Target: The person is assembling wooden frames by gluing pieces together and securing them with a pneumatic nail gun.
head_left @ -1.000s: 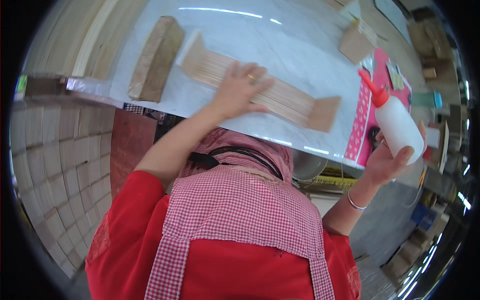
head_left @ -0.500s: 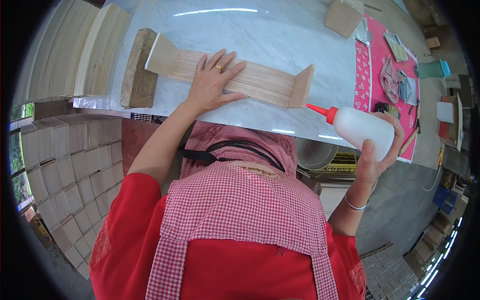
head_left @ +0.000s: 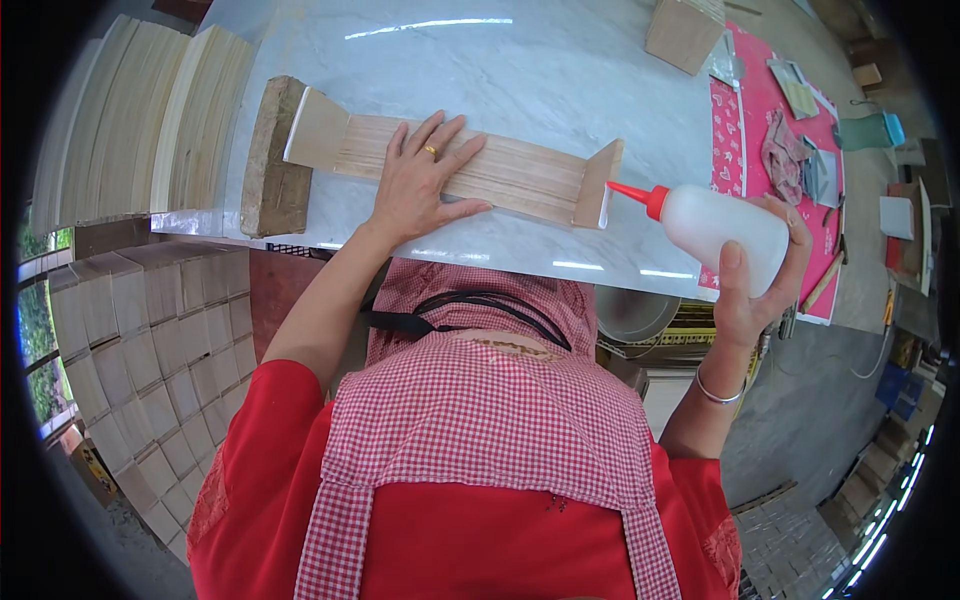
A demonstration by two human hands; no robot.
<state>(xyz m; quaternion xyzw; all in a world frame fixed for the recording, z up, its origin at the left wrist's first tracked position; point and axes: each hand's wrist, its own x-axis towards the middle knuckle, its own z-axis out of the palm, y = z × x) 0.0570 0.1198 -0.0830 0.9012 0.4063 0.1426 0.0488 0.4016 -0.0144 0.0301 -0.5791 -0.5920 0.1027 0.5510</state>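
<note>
On the pale marbled table lies a long wooden board [head_left: 525, 182] with a short upright panel at each end. My left hand [head_left: 420, 185] rests flat on the board's middle, fingers spread and thumb apart. A white squeeze bottle [head_left: 725, 235] with a red nozzle [head_left: 630, 192] is gripped in my right hand [head_left: 755, 290]. It is tilted nearly sideways, and the nozzle tip is at the outer side of the right end panel [head_left: 598, 190], along which a white line shows. The left end panel [head_left: 318, 128] leans near a worn wooden block [head_left: 277, 160].
Stacks of thin boards [head_left: 150, 115] stand at the table's left. Piled wooden pieces [head_left: 150, 350] are below them. A wooden box [head_left: 685, 35] sits at the far right, near a pink sheet [head_left: 740, 110] bearing a cloth [head_left: 785, 150] and a teal-lidded bottle [head_left: 872, 130].
The bottle's nozzle has moved up along the outer side of the right end panel, and a white line now shows there. My left hand still presses on the board.
</note>
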